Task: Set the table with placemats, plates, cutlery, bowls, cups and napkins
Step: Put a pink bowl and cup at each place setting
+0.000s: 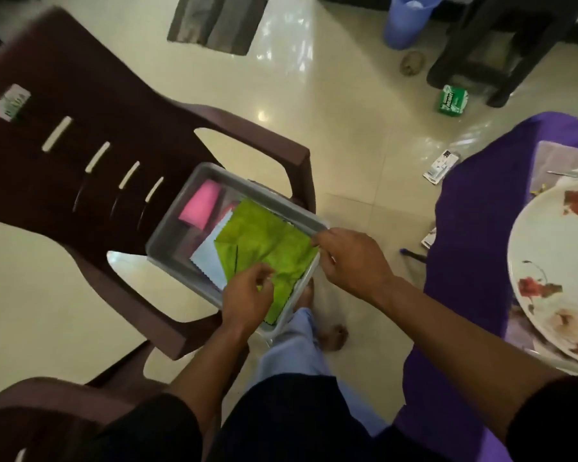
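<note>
From the head camera, a grey plastic tray (194,181) sits on the seat of a dark brown plastic chair (80,135) in the left half of the frame. Lying on top inside the tray is a crumpled green napkin (267,241), near the centre of the frame. Under it a pale blue cloth (207,258) shows at its lower left edge, and a pink folded piece (199,203) lies toward the tray's upper left end.

The left hand (246,296) is over the lower edge of the napkin, its fingers (261,271) curled and pinching the green cloth. The right hand (351,258) is at the napkin's right corner by the tray's rim, its fingers (317,241) curled and pinching that corner.

At the right edge of the frame is a tabletop covered by a purple cloth (474,228). On it a white plate with red flowers (554,268) rests on a pale placemat (554,155).

On the cream tiled floor (347,145), a green packet (452,100) lies in the upper right, near a dark stool (501,45) and a blue bin (407,18).
</note>
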The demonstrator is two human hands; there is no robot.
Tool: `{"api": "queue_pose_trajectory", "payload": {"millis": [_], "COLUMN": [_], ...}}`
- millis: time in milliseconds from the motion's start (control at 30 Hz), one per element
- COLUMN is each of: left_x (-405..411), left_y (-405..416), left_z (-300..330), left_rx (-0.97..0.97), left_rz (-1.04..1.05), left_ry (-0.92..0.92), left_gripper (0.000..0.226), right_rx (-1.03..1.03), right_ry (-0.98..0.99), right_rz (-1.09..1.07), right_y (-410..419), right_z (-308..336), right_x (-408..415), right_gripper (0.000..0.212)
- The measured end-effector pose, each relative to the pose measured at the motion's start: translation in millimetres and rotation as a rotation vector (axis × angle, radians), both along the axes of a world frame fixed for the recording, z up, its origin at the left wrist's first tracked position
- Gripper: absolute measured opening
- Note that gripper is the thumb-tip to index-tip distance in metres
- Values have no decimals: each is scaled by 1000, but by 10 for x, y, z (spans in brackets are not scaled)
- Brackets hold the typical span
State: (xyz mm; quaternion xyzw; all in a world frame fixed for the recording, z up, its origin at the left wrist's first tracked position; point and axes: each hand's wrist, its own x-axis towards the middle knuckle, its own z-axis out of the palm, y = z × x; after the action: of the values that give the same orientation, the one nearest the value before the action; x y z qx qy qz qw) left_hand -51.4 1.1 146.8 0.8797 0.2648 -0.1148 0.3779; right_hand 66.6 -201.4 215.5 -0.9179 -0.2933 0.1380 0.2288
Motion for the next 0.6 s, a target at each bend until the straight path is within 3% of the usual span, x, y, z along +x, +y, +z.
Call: {"api": "queue_pose_trajectory", "payload": {"millis": [133,300,433,600], "left_x": [-127,-247,-172,66], "left_y": [248,467,727,1069], "left_z": [-349,-783,-1109,-1528], "left_rx": [9,32,35,-5], "left_rz": [156,163,143,356], "left_ry": [136,272,281,201], "left_gripper": [43,53,52,47], "right_rx": [-148,-237,-258,-255], "right_ry": [90,170,223,231], "right_rz": [99,178,236,324], "right_y": [212,352,633,1135], "right_z": [-329,-817,-1246,-1770], "right_x": [90,141,262,480], "right_gripper": [27,24,27,31]}}
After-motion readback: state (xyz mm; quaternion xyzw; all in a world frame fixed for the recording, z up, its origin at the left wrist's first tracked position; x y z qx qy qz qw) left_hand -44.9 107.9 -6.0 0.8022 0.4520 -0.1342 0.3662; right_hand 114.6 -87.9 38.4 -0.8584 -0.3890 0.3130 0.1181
